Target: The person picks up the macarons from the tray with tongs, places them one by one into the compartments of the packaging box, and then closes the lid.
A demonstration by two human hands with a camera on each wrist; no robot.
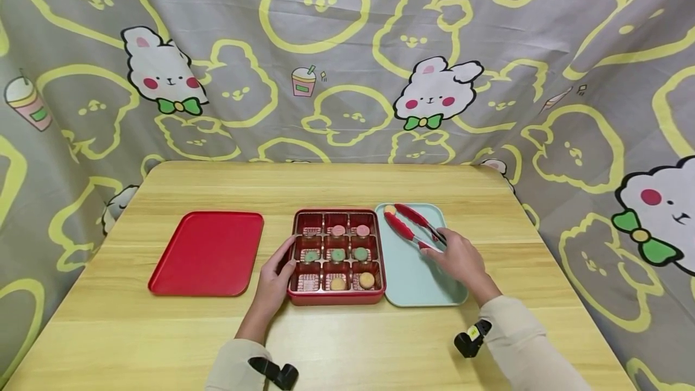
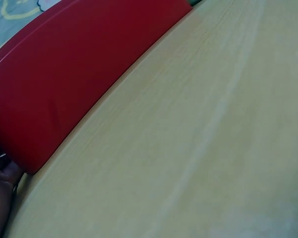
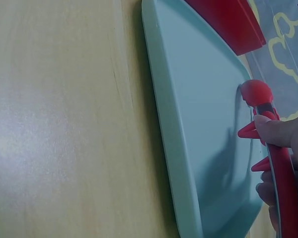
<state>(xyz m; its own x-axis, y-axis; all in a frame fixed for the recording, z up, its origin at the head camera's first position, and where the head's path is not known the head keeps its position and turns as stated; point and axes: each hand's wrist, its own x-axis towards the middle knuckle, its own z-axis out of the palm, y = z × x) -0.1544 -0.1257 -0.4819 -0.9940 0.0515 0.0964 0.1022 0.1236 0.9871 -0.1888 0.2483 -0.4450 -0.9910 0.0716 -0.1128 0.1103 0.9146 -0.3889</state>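
Note:
In the head view my right hand holds red-tipped tongs over the pale blue tray. The tongs' heads lie at a yellow round cookie in the tray's far left corner. The right wrist view shows the thumb on the tongs' arm and the cookie out of sight. My left hand rests against the left wall of a red box, thumb and forefinger spread at its rim. Pink cookies, green cookies and yellow cookies sit in its compartments.
A red tray or lid lies on the wooden table left of the box. The pale blue tray sits close along the box's right side. A patterned curtain hangs behind the table and at both sides.

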